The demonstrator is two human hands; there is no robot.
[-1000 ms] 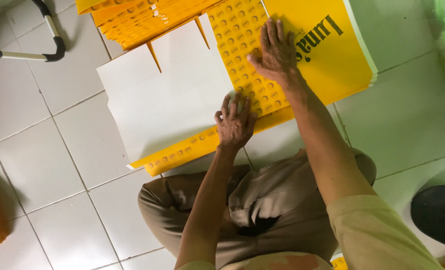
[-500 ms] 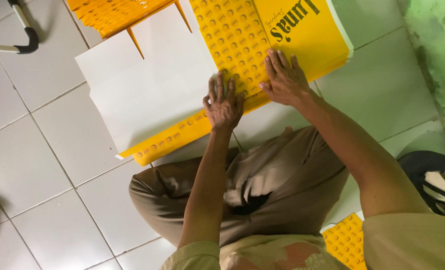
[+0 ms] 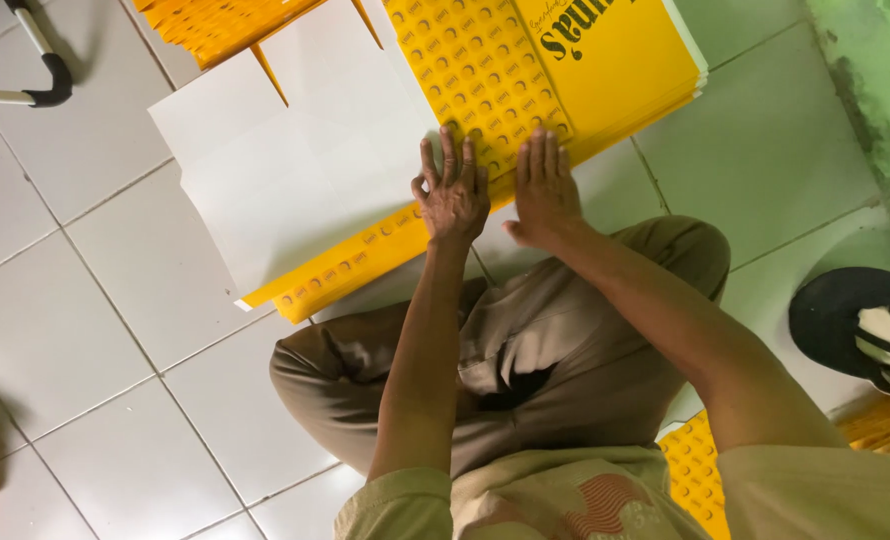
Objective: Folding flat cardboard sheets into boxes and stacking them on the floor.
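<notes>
Bright, even daylight (soft shadows under the arms), sharp focus, slight edge blur.

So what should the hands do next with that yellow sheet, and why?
Probably grip the top yellow sheet at its near edge. Both the left hand and right hand rest open right there, holding nothing, and the white sheet lies alongside.
</notes>
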